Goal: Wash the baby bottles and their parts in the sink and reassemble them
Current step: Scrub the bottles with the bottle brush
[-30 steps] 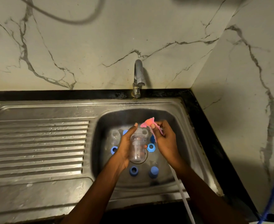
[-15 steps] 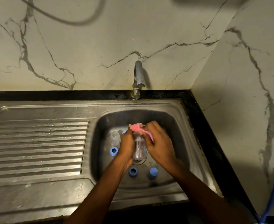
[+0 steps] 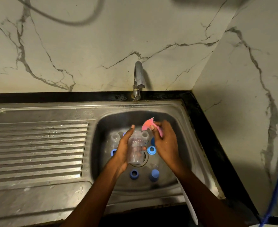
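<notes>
**Clamped in one hand, a baby bottle hangs over a crowded sink**

Gripped round its middle by the left hand [image 3: 124, 150], fingers curled about it, the clear baby bottle [image 3: 135, 149] hangs tilted above the drain [image 3: 145, 158], inside the sink basin [image 3: 102, 136] but off its floor. The right hand [image 3: 165, 142] pinches a pink scrubbing cloth [image 3: 147, 125] between thumb and fingers, just beside the bottle's upper end and not touching it.

From my remote station I count the loose parts on the basin floor beneath: blue screw rings [image 3: 151, 149] [image 3: 134, 174], a blue cap [image 3: 154, 175] and clear teats or domes [image 3: 115, 138] too blurred to tell apart. A white handle [image 3: 190, 208] leans over the front rim. The tap [image 3: 138, 79] shows no water running that I can see, and the ribbed drainboard [image 3: 36, 145] lies to the left.

The main risk, as I judge it, is the grip: a wet, smooth bottle held one-handed could squirt free when the cloth presses on it and drop onto the parts below. A cloth worked from outside may also never reach the bottle's inner wall. The ring nearest the drain could be knocked across the opening, and washed and unwashed pieces sharing one floor invite a mix-up at reassembly.
</notes>
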